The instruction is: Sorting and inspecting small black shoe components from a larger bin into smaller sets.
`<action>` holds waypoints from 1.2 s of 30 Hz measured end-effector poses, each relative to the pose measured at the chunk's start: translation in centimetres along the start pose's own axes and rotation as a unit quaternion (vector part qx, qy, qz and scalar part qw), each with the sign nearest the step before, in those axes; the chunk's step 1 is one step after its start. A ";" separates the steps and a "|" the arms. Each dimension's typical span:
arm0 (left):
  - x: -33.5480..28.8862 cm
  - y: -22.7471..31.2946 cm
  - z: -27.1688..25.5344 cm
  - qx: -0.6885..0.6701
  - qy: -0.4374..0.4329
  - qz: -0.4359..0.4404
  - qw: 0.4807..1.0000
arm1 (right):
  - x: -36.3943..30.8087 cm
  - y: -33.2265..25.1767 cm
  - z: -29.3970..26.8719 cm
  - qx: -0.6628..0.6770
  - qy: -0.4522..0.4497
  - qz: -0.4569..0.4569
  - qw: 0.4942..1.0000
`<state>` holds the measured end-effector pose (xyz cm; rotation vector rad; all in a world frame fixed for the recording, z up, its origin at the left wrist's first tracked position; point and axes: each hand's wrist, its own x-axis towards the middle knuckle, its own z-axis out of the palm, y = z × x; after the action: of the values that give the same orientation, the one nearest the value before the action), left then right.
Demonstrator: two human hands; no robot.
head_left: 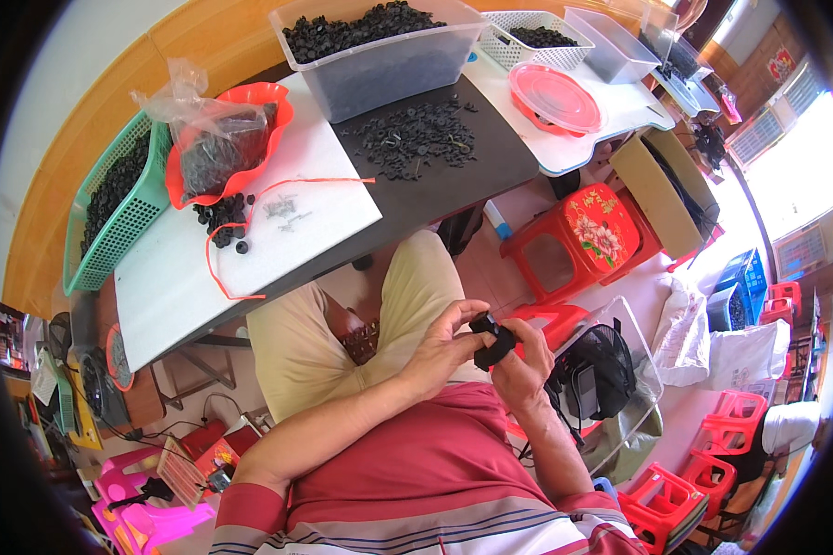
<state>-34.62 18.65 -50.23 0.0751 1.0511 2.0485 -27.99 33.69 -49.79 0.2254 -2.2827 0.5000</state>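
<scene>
In the head view, the only one here, a black knob (495, 345) is sitting between the two hands, above the tan trousers (292, 342) and near the red shirt (407, 449), well apart from the dark tabletop (504, 153). The left hand (440, 347) is meeting it from the left, the right hand (525, 365) from the right; both are touching it, so neither is nearer. The left fingers are curling nearly closed, pinching the knob; the right fingers are bending round its other side, gripping it too. Its long axis seems to be slanting from the tabletop side toward the shirt, lower end rightward. The knob is looking rounded and slightly shiny; whether it is one part or two, I cannot tell.
</scene>
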 end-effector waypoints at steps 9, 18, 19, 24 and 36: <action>0.5 0.0 -1.0 0.002 0.022 0.020 1.000 | 0.4 -0.9 0.0 0.124 -0.033 0.115 0.985; 0.6 0.3 -1.4 0.024 0.000 0.011 1.000 | 0.0 -2.1 -1.2 0.124 -0.104 0.195 0.967; 0.6 0.3 -1.4 0.029 -0.001 0.007 1.000 | 0.0 -2.1 -1.2 0.126 -0.105 0.208 0.964; 0.8 0.1 -1.7 0.030 0.005 0.010 0.999 | -0.5 -1.1 -1.1 0.156 -0.102 0.201 0.962; 0.8 0.3 -1.7 0.059 -0.021 0.000 0.998 | -0.1 -0.6 -1.3 0.304 -0.022 0.338 0.891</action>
<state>-36.05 18.00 -51.33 0.1781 1.1452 1.9754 -26.81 33.67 -48.87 -0.2803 -2.1358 1.5840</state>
